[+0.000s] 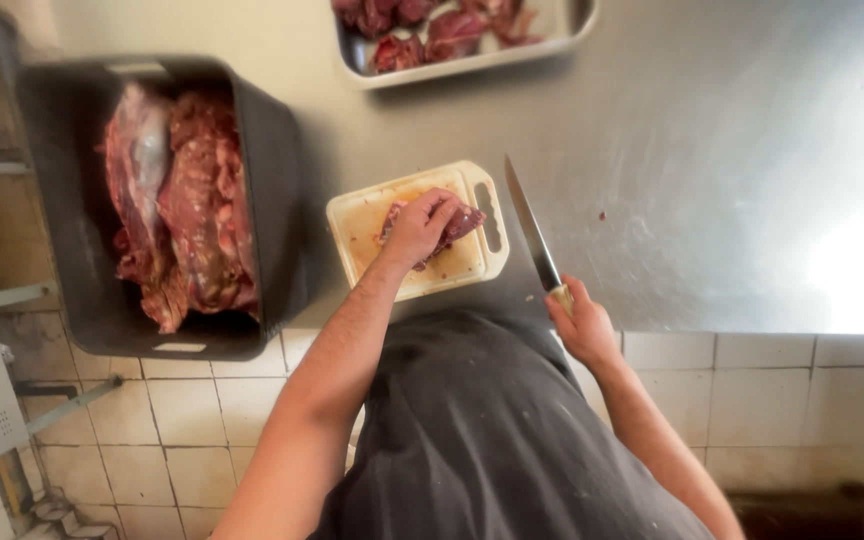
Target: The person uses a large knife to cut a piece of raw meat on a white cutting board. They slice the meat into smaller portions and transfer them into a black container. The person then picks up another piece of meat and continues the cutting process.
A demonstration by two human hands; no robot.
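Left grip (418, 228) on meat (460, 225), black tub (277, 170) just beside.

Dark red meat piece (455, 226) flat on cream cutting board (367, 225); long knife (532, 232) blade raised beside board
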